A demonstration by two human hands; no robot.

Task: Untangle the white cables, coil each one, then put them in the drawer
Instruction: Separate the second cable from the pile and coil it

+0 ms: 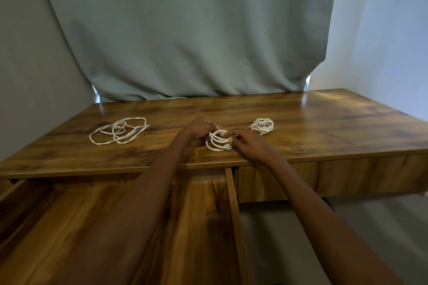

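Observation:
A half-wound white cable coil lies near the front middle of the wooden desk. My left hand grips its far left side. My right hand pinches its right side with curled fingers. A finished tight coil rests to the right, apart from my hands. A loose, sprawling white cable lies on the desk's left part. Below the desk front, the left drawer stands pulled out, with no cable visible in it; my forearms cross over it.
A grey-green curtain hangs behind the desk. A shut drawer front is on the right. Grey floor shows under the desk to the right of the pulled-out drawer.

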